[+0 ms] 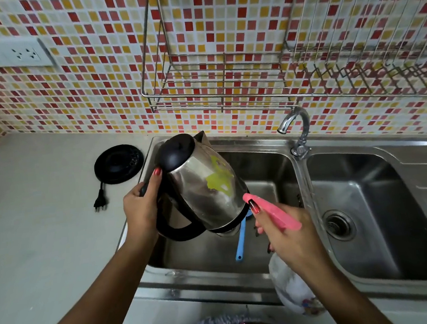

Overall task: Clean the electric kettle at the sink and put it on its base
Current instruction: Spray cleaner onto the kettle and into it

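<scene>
A steel electric kettle [204,188] with a black lid and handle hangs tilted over the left sink basin [267,167]. A yellow-green smear marks its side. My left hand [140,207] is wrapped around the black handle. My right hand [288,235] grips a spray bottle [279,213] with a pink trigger head, its nozzle almost touching the kettle's lower side. The bottle's clear body hangs below my hand. The round black kettle base [118,163] lies on the counter left of the sink, its plug [100,204] loose beside it.
A blue-handled brush [240,239] lies in the left basin under the kettle. The chrome tap [296,131] stands between the two basins, with the right basin [381,199] beyond. Wire racks [216,89] hang on the tiled wall above. Wall sockets [4,54] sit at the upper left.
</scene>
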A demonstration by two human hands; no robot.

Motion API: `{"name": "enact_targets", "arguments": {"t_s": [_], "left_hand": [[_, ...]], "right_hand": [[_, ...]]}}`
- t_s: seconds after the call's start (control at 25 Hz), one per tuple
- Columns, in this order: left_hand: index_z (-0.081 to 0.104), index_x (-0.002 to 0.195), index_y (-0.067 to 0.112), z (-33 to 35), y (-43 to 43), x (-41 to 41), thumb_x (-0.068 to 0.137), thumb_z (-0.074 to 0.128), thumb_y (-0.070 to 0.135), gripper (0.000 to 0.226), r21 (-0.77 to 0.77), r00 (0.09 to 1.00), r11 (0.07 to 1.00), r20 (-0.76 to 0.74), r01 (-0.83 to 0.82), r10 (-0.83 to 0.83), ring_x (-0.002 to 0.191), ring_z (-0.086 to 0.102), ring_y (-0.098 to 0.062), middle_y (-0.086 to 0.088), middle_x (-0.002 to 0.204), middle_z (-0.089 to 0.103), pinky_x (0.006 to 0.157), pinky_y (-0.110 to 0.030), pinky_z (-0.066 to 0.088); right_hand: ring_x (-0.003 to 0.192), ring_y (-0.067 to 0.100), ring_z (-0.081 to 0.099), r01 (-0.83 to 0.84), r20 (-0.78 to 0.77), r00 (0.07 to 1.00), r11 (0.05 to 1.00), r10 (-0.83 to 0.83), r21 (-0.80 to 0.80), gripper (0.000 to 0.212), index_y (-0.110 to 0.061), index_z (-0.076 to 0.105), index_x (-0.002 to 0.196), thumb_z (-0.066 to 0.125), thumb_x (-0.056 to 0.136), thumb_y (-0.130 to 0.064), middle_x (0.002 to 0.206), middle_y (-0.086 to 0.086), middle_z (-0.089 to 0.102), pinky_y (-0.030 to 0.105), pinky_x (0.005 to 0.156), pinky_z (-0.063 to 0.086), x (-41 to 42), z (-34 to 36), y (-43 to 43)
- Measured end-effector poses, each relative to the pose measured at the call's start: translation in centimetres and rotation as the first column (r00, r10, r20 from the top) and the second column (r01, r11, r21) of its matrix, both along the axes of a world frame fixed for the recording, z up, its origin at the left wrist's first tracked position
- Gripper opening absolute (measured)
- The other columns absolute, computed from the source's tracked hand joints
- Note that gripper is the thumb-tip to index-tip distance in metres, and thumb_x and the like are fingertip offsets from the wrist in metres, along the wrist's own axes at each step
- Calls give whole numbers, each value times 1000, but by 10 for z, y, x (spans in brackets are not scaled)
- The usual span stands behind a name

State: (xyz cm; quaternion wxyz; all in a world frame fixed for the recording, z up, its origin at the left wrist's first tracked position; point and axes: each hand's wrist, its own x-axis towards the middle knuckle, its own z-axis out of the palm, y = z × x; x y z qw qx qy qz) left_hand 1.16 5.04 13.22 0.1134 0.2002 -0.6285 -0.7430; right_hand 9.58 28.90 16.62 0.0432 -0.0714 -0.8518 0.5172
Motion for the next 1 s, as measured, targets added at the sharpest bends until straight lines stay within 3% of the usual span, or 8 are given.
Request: {"name": "enact_targets", "arguments": {"t_s": [0.16,0.36,0.52,0.68,0.84,1.0], "left_hand": [[73,72,17,0,0,-2,79,74,48,32,0,1000,1000,12,10,-10,65,65,-9,7,62,70,70,-27,50],[71,76,12,-3,-5,-4,67,76,58,48,-14,999,1000,34,20,-19,69,65,-15,1,66,69,73,-32,51],[75,78,17,-3,-5,-5,74,75,52,35,-16,999,999,36,36,-35,67,66,-12,6,66,71,68,-28,50],[75,77,17,-2,-8,-6,69,75,58,42,-38,998,998,54,41,-39,71,66,-16,0,68,71,70,-31,51],[75,81,12,-2,-10,-7,62,76,64,56,-37,997,997,48,64,-63,75,66,-21,-10,77,70,75,-36,52],[76,78,17,-1,-10,-7,63,76,63,48,-43,996,997,53,69,-67,75,66,-19,-7,76,71,73,-34,51]], "right_hand": [[50,35,59,39,19,999,999,-39,-9,83,-7,64,62,46,61,-88,55,16,61,51,43,48,-1,-5,-1],[53,31,62,44,-13,999,999,-44,13,84,-8,67,68,43,63,-88,59,17,64,49,49,51,-2,-1,1],[49,39,54,16,-57,998,999,-14,31,88,0,63,65,44,66,-85,54,21,59,50,42,45,-9,4,-3],[48,34,58,-24,-66,997,997,29,71,68,-4,68,69,52,73,-70,56,16,64,49,43,47,-12,6,-7],[49,32,59,-15,-67,998,996,21,86,68,-4,65,64,52,72,-70,54,14,62,49,47,50,-14,5,-7],[44,26,56,-39,-74,996,994,48,107,57,-8,66,63,51,74,-62,51,9,61,44,45,47,-12,6,-9]]}}
